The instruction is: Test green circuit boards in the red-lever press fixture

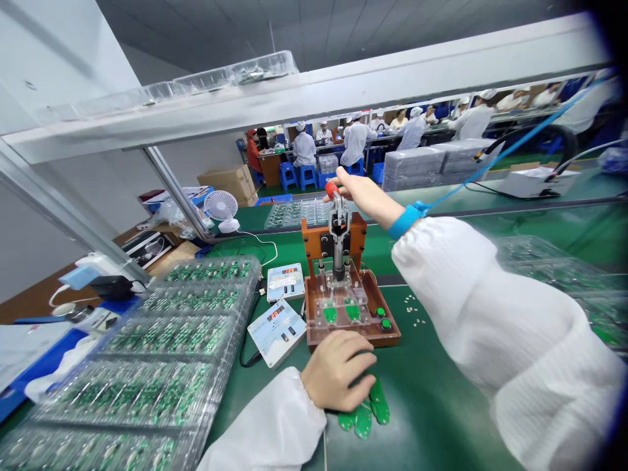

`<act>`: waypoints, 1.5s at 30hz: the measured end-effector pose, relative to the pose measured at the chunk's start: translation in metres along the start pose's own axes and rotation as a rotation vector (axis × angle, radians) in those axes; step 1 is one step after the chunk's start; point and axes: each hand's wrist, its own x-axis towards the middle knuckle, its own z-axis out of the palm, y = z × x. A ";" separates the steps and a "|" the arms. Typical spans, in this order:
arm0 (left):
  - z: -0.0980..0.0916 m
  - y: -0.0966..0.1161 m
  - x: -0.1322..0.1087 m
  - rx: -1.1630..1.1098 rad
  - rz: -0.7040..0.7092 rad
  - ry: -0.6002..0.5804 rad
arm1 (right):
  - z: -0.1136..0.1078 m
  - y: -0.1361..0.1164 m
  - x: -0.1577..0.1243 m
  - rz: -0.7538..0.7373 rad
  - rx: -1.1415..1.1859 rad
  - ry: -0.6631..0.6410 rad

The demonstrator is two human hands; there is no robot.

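Far beyond the fingers of both hands, people [356,140] in white coats and caps work across a wide room, seen under a white shelf [314,101] that crosses above the fingers. Green and smooth, the desk [417,405] runs beneath both arms.

The right hand [364,193], with a blue wristband [409,219] behind it, is stretched forward to the red knob [332,190] at the top of a brown clamp fixture [360,239]. Its fingers touch the knob; I cannot tell whether they are closed around it. Below those fingers, a clear plate on the fixture holds two green pieces [352,311].

The left hand [336,369] is just in front of the fixture, its fingers bent downward and slightly apart over several loose green pieces [363,418]. Their tips are partly hidden, so I cannot tell if they grip one.

Just past the left fingers, to their left, are two pale boxes [277,332] with red digits. Farther left are clear trays [226,353] of green boards. Well right of the left fingers, small pale bits [412,309] lie scattered.
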 end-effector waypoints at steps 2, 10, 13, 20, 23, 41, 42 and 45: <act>0.007 0.000 0.000 -0.027 0.012 -0.104 | 0.001 -0.014 0.006 -0.036 0.097 -0.053; 0.012 -0.007 -0.007 -0.051 0.040 -0.174 | 0.002 -0.071 -0.111 -0.595 -0.199 0.171; 0.015 -0.007 -0.010 -0.055 0.015 -0.229 | 0.008 -0.064 -0.146 -0.656 -0.289 0.163; 0.019 -0.009 -0.010 -0.062 0.009 -0.215 | 0.020 -0.032 -0.167 -0.713 -0.253 0.211; 0.018 -0.009 -0.010 -0.053 0.019 -0.195 | 0.026 -0.020 -0.167 -0.743 -0.187 0.249; 0.019 -0.009 -0.007 -0.027 0.003 -0.202 | 0.052 0.017 -0.183 -0.749 -0.048 0.263; 0.020 -0.010 -0.007 -0.023 0.015 -0.181 | 0.051 0.017 -0.184 -0.727 -0.014 0.250; 0.021 -0.009 -0.006 -0.033 0.040 -0.119 | 0.045 0.017 -0.187 -0.640 0.075 0.180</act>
